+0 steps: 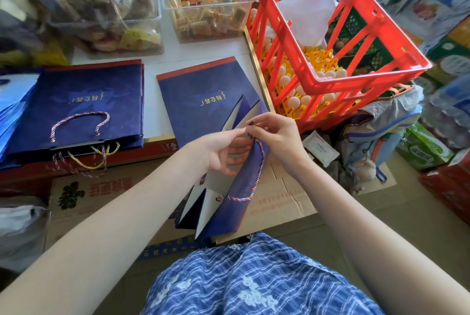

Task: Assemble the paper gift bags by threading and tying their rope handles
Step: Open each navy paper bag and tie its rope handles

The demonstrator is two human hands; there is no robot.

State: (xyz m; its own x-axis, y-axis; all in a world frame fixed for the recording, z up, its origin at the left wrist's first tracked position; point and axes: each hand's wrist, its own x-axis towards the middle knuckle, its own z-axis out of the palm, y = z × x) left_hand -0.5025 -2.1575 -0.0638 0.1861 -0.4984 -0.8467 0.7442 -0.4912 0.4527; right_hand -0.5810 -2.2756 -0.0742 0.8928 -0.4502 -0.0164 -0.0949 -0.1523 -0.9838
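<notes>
- Above the person's lap, the half-folded navy gift bag (236, 202) hung tilted, its top edge raised to both hands and its lower corner pointing down toward the cardboard box (277, 202).
- Judged from this, the rope end could slip back out of its hole before any knot was made, since the grip looked like a light fingertip pinch and the bag's own weight pulled on the twisted rope handle (256, 174).
- A hard tug might also tear the paper at the punched hole.
- Left hand (221, 151): fingers curled under the bag's upper edge, thumb and forefinger closed together at the rope end.
- Right hand (273, 134): fingertips drawn together, pinching the same rope end from above.
- One rope end already entered the lower hole near the bag's edge.
- Finished bags (76, 108) lay stacked at the left on the table.
</notes>
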